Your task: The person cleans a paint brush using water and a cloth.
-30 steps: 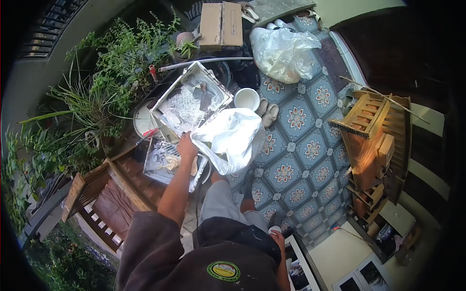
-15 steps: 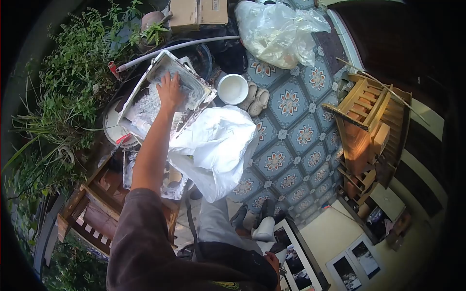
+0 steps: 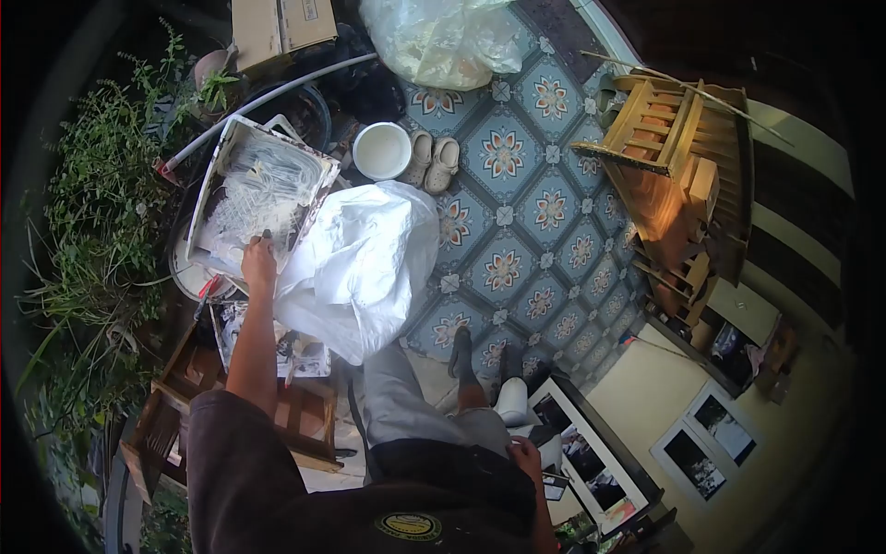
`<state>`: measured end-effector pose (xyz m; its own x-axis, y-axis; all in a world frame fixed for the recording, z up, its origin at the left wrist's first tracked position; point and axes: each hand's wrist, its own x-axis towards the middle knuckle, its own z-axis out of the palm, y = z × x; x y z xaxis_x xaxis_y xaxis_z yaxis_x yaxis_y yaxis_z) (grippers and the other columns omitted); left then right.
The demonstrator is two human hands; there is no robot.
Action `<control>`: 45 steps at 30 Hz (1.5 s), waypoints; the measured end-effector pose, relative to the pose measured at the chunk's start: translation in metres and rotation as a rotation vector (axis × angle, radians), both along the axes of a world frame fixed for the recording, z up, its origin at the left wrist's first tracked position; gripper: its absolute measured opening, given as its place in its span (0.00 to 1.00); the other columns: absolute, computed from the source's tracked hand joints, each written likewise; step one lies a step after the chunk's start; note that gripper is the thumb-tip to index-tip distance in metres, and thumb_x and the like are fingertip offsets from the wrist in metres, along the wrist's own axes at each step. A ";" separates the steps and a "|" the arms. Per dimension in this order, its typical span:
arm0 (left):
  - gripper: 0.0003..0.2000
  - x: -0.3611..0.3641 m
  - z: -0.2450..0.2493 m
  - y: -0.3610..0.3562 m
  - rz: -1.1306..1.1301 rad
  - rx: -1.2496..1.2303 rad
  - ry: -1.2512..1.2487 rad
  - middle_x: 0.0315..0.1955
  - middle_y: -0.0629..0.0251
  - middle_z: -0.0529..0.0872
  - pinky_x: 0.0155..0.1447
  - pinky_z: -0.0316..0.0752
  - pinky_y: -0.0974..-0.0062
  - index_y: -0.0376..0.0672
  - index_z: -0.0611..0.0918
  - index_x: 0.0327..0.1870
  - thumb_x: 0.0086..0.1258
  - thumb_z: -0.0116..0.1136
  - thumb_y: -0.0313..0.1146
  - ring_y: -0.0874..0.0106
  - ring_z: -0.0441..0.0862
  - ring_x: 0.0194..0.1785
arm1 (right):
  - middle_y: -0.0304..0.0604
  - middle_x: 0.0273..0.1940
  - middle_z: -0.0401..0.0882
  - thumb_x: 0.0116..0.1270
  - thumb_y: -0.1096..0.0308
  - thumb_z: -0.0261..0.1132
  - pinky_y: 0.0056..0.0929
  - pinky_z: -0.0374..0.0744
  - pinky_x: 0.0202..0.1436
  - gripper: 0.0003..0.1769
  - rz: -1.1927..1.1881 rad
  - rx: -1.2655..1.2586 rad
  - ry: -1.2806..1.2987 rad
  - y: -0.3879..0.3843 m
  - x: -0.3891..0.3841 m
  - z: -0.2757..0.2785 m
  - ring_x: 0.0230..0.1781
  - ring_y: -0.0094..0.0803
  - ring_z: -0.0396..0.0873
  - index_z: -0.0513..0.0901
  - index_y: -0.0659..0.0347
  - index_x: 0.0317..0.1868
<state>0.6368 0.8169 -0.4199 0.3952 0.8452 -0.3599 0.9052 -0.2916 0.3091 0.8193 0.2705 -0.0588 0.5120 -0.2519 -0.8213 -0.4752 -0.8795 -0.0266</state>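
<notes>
streaked tray (image 3: 217, 162), grey piece (image 3: 267, 235) near its edge

from my end i see the tray at the upper left of my view: rectangular, pale-walled, with dark blotches along the rim. it sits turned at a slant, open side up, so i can look right in. a white coating (image 3: 263, 175) covers much of its floor, drawn into curved streaks toward the far end, patchier toward the near one. there i make out the piece, small, dark, gripped and mostly hidden; i can't tell what it is.
</notes>
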 end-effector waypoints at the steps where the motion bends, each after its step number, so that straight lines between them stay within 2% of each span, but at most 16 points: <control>1: 0.06 -0.018 0.007 -0.013 0.083 -0.008 0.030 0.34 0.62 0.78 0.42 0.74 0.63 0.44 0.82 0.32 0.55 0.54 0.25 0.59 0.77 0.40 | 0.33 0.24 0.74 0.58 0.70 0.63 0.19 0.68 0.30 0.16 0.031 0.038 0.000 -0.010 0.004 -0.005 0.26 0.18 0.69 0.77 0.64 0.47; 5: 0.10 -0.082 0.064 -0.072 0.274 -0.031 0.122 0.37 0.55 0.79 0.45 0.72 0.64 0.45 0.83 0.36 0.52 0.57 0.24 0.56 0.77 0.41 | 0.36 0.28 0.79 0.59 0.70 0.61 0.18 0.70 0.35 0.15 0.130 0.224 -0.024 -0.044 0.029 -0.036 0.29 0.19 0.73 0.76 0.64 0.47; 6: 0.13 -0.096 0.076 -0.087 0.296 -0.062 0.221 0.42 0.57 0.77 0.47 0.72 0.63 0.47 0.82 0.38 0.48 0.62 0.27 0.56 0.76 0.44 | 0.40 0.31 0.81 0.60 0.71 0.61 0.19 0.72 0.37 0.15 0.107 0.246 0.000 -0.048 0.040 -0.045 0.32 0.22 0.76 0.76 0.64 0.47; 9: 0.30 -0.095 0.134 -0.128 0.482 -0.248 0.562 0.65 0.55 0.57 0.53 0.67 0.48 0.56 0.79 0.48 0.35 0.73 0.42 0.51 0.65 0.59 | 0.37 0.29 0.79 0.58 0.69 0.63 0.21 0.72 0.36 0.14 0.086 0.405 -0.047 -0.055 0.075 -0.072 0.30 0.22 0.75 0.78 0.60 0.46; 11: 0.30 -0.090 0.157 -0.160 0.512 -0.027 0.530 0.58 0.53 0.69 0.50 0.71 0.53 0.51 0.79 0.48 0.36 0.73 0.38 0.52 0.72 0.53 | 0.37 0.30 0.79 0.58 0.70 0.62 0.20 0.72 0.36 0.14 0.103 0.463 -0.032 -0.052 0.108 -0.091 0.30 0.21 0.75 0.78 0.60 0.45; 12: 0.30 -0.098 0.151 -0.172 0.535 -0.003 0.527 0.58 0.53 0.69 0.50 0.71 0.53 0.51 0.79 0.48 0.36 0.73 0.38 0.52 0.72 0.53 | 0.39 0.31 0.80 0.59 0.71 0.61 0.19 0.72 0.37 0.14 0.131 0.495 -0.005 -0.053 0.127 -0.101 0.31 0.21 0.75 0.77 0.62 0.47; 14: 0.29 -0.118 0.131 -0.193 0.498 -0.283 0.060 0.42 0.53 0.81 0.45 0.75 0.63 0.43 0.79 0.48 0.37 0.72 0.34 0.58 0.80 0.42 | 0.40 0.33 0.81 0.60 0.72 0.60 0.18 0.72 0.39 0.15 0.185 0.552 0.031 -0.052 0.168 -0.119 0.33 0.22 0.76 0.76 0.63 0.48; 15: 0.25 -0.079 0.165 -0.200 0.619 -0.321 -0.065 0.28 0.57 0.84 0.40 0.76 0.73 0.37 0.79 0.46 0.42 0.69 0.27 0.66 0.82 0.34 | 0.39 0.32 0.80 0.60 0.72 0.59 0.17 0.72 0.36 0.15 0.225 0.581 0.032 -0.051 0.189 -0.128 0.31 0.20 0.75 0.76 0.63 0.48; 19: 0.19 0.025 0.194 -0.252 0.771 -0.239 -0.788 0.35 0.58 0.83 0.44 0.76 0.76 0.35 0.76 0.49 0.53 0.60 0.19 0.72 0.80 0.39 | 0.35 0.29 0.78 0.59 0.70 0.59 0.16 0.70 0.28 0.14 0.162 0.638 0.075 -0.047 0.265 -0.125 0.26 0.18 0.72 0.76 0.61 0.47; 21: 0.25 0.125 0.242 -0.284 1.004 -0.485 -1.124 0.42 0.59 0.81 0.44 0.75 0.80 0.37 0.70 0.56 0.56 0.61 0.19 0.73 0.80 0.41 | 0.35 0.29 0.77 0.59 0.68 0.59 0.18 0.70 0.23 0.15 0.238 0.647 -0.095 -0.081 0.308 -0.139 0.26 0.18 0.72 0.76 0.61 0.46; 25: 0.25 0.234 0.315 -0.307 1.097 -0.776 -1.370 0.49 0.57 0.77 0.50 0.74 0.77 0.39 0.65 0.61 0.62 0.56 0.22 0.70 0.79 0.47 | 0.35 0.29 0.77 0.58 0.67 0.59 0.20 0.69 0.19 0.15 0.207 0.591 -0.104 -0.141 0.337 -0.159 0.24 0.19 0.72 0.76 0.60 0.46; 31: 0.24 0.297 0.349 -0.315 0.913 -1.065 -1.405 0.52 0.56 0.75 0.53 0.74 0.72 0.40 0.63 0.63 0.65 0.50 0.25 0.69 0.78 0.49 | 0.36 0.27 0.77 0.57 0.68 0.59 0.22 0.70 0.21 0.14 -0.026 0.511 -0.084 -0.187 0.311 -0.181 0.21 0.22 0.73 0.76 0.61 0.44; 32: 0.25 0.299 0.350 -0.315 0.906 -1.095 -1.383 0.54 0.57 0.73 0.55 0.73 0.71 0.41 0.62 0.63 0.64 0.52 0.23 0.69 0.78 0.50 | 0.41 0.28 0.80 0.54 0.70 0.60 0.23 0.75 0.31 0.15 -0.060 0.552 -0.092 -0.204 0.302 -0.210 0.25 0.26 0.77 0.78 0.66 0.43; 35: 0.30 0.303 0.358 -0.318 0.877 -1.126 -1.340 0.56 0.55 0.71 0.57 0.71 0.72 0.40 0.60 0.64 0.60 0.57 0.21 0.68 0.76 0.53 | 0.42 0.31 0.81 0.54 0.67 0.62 0.27 0.76 0.37 0.17 0.088 0.581 -0.172 -0.209 0.266 -0.234 0.30 0.31 0.79 0.79 0.66 0.44; 38: 0.34 0.300 0.356 -0.320 0.885 -1.223 -1.424 0.60 0.57 0.66 0.58 0.70 0.73 0.44 0.58 0.66 0.57 0.56 0.16 0.70 0.74 0.54 | 0.43 0.34 0.82 0.55 0.66 0.62 0.30 0.76 0.42 0.17 -0.065 0.706 -0.108 -0.176 0.235 -0.197 0.35 0.34 0.80 0.79 0.66 0.44; 45: 0.35 0.287 0.340 -0.319 0.791 -1.174 -1.379 0.60 0.56 0.67 0.58 0.70 0.72 0.44 0.60 0.65 0.54 0.55 0.12 0.69 0.73 0.55 | 0.43 0.34 0.82 0.56 0.66 0.62 0.29 0.76 0.41 0.17 -0.076 0.676 -0.203 -0.189 0.193 -0.210 0.34 0.33 0.80 0.79 0.66 0.44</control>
<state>0.9241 0.4979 -0.0798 0.5665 0.5580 -0.6064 -0.2736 0.8215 0.5003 1.0123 0.0811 -0.2689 0.6726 0.2378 -0.7008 -0.4628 -0.6038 -0.6491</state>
